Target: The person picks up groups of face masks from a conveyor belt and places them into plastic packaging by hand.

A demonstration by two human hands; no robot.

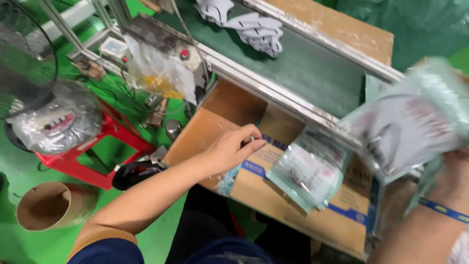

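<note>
While the left hand (233, 146) pinches loosely above the carton (273, 186), the right hand (452, 171), blurred, grips a stack of packets (405, 122); one packet (308, 171) could miss.

A cardboard box (288, 195) sits below the conveyor (303, 63). The left hand (234, 146) reaches over the box's left part; a plastic packet (310, 171) hangs to its right, over the box. The right hand (457, 176) holds a stack of packets (410, 122) at far right. A stool (93, 151) stands left, bearing a wrapped bundle (56, 120); a cardboard tube (49, 205) lies before it

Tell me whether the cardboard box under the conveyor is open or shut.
Open: the cardboard box has its flaps spread outward, and a clear packet drops in beside the left hand.
</note>
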